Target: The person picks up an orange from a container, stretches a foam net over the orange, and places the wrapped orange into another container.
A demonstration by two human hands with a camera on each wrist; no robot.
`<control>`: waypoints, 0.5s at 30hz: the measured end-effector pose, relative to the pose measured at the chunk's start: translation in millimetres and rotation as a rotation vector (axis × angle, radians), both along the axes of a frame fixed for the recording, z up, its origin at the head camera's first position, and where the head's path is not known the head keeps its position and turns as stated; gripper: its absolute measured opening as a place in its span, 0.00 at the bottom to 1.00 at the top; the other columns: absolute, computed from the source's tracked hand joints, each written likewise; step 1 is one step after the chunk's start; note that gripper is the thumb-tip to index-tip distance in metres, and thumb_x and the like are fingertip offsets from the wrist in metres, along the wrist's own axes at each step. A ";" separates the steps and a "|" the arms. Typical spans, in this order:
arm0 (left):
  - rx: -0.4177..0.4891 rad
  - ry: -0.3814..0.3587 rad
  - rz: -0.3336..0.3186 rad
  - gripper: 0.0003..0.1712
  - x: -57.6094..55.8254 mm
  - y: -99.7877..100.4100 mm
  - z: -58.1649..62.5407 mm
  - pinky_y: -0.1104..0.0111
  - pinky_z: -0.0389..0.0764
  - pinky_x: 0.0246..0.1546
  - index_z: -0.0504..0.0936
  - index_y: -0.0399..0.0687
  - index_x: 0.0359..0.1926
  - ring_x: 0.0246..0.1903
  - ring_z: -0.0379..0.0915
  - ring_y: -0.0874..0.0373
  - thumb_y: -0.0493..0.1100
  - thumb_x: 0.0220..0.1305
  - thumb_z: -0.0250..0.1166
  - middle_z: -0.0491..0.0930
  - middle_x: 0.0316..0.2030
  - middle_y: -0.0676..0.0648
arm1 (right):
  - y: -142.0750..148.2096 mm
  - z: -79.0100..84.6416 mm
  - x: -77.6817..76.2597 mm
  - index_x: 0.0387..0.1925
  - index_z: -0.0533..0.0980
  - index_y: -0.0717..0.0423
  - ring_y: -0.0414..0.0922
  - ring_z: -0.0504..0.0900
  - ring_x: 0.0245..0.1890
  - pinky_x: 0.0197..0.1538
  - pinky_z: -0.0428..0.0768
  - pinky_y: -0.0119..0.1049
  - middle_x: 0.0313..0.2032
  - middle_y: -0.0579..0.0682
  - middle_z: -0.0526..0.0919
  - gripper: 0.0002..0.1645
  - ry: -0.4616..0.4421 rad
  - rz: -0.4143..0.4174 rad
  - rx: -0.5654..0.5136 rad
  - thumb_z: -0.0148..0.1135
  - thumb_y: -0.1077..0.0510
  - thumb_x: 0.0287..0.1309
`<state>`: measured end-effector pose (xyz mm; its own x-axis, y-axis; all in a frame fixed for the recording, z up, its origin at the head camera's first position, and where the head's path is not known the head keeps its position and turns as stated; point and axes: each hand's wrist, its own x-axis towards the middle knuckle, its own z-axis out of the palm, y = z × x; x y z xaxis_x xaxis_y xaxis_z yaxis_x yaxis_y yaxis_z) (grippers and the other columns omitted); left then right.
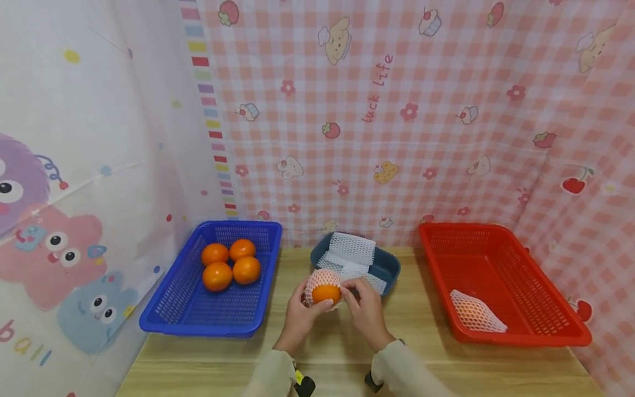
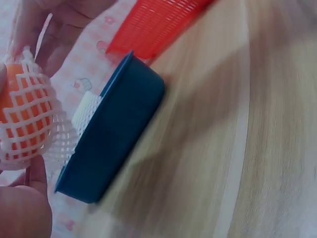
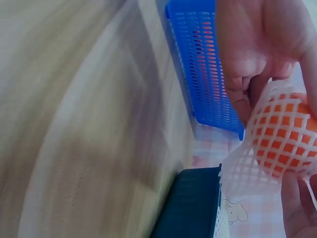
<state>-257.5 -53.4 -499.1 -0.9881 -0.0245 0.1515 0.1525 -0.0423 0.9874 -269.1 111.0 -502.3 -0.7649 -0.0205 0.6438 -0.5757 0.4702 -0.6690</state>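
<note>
In the head view an orange [image 1: 326, 295] is partly covered by a white foam net sleeve [image 1: 321, 278], its near side bare. My left hand [image 1: 299, 320] grips the fruit from the left, thumb across its front. My right hand [image 1: 368, 313] pinches the sleeve's edge at the fruit's right side. In the right wrist view, the mesh [image 3: 247, 171] trails loosely past the fruit toward the dark teal tray. Both hands hold the fruit up in front of that tray [image 1: 391, 267], where several flat foam nets [image 1: 353, 248] lie.
To the left, a blue basket [image 1: 198, 325] contains several bare oranges [image 1: 217, 276]. A red basket [image 1: 521, 335] stands on the right with one netted orange [image 1: 476, 312] near its front. Patterned cloth [image 1: 317, 110] hangs behind the wooden table [image 1: 198, 366].
</note>
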 end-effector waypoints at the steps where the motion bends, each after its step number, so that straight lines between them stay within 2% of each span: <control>1: 0.027 -0.001 0.004 0.42 -1.6 0.0 -3.3 0.60 0.76 0.53 0.63 0.31 0.67 0.53 0.71 0.43 0.35 0.55 0.72 0.70 0.59 0.33 | -0.3 -1.6 0.9 0.34 0.79 0.55 0.40 0.76 0.34 0.36 0.79 0.32 0.34 0.45 0.79 0.07 0.016 0.011 0.002 0.67 0.67 0.56; 4: 0.121 -0.009 -0.007 0.40 -7.8 0.5 -15.2 0.66 0.75 0.54 0.63 0.34 0.68 0.55 0.70 0.46 0.34 0.57 0.71 0.69 0.61 0.35 | -1.6 -4.0 3.5 0.34 0.78 0.55 0.41 0.76 0.37 0.41 0.78 0.32 0.36 0.45 0.78 0.07 0.083 0.051 0.011 0.67 0.68 0.55; 6: 0.197 -0.027 -0.012 0.40 -10.7 1.3 -21.1 0.68 0.75 0.53 0.62 0.36 0.69 0.56 0.70 0.49 0.33 0.57 0.70 0.69 0.61 0.36 | -3.5 -4.2 6.3 0.33 0.78 0.56 0.43 0.76 0.40 0.45 0.75 0.33 0.37 0.46 0.78 0.04 0.135 0.085 0.024 0.65 0.66 0.58; 8: 0.253 -0.028 -0.011 0.41 -12.4 3.0 -23.6 0.69 0.75 0.52 0.61 0.36 0.69 0.55 0.71 0.50 0.31 0.55 0.70 0.69 0.61 0.36 | -5.4 -3.0 9.7 0.34 0.78 0.57 0.45 0.75 0.42 0.48 0.74 0.34 0.38 0.47 0.78 0.01 0.181 0.109 0.055 0.63 0.62 0.62; 11: 0.309 -0.008 -0.003 0.42 -13.0 5.4 -23.7 0.69 0.76 0.50 0.60 0.36 0.68 0.53 0.71 0.51 0.27 0.52 0.67 0.69 0.60 0.35 | -8.9 -0.1 17.1 0.36 0.78 0.56 0.44 0.75 0.43 0.49 0.73 0.34 0.39 0.46 0.77 0.06 0.190 0.144 0.079 0.59 0.57 0.66; 15: 0.232 0.056 0.040 0.43 -14.3 5.2 -21.8 0.70 0.75 0.52 0.61 0.42 0.69 0.56 0.69 0.50 0.23 0.51 0.66 0.68 0.63 0.38 | -11.5 2.2 24.3 0.37 0.77 0.54 0.43 0.75 0.42 0.47 0.75 0.35 0.38 0.45 0.77 0.02 0.187 0.189 0.091 0.59 0.60 0.65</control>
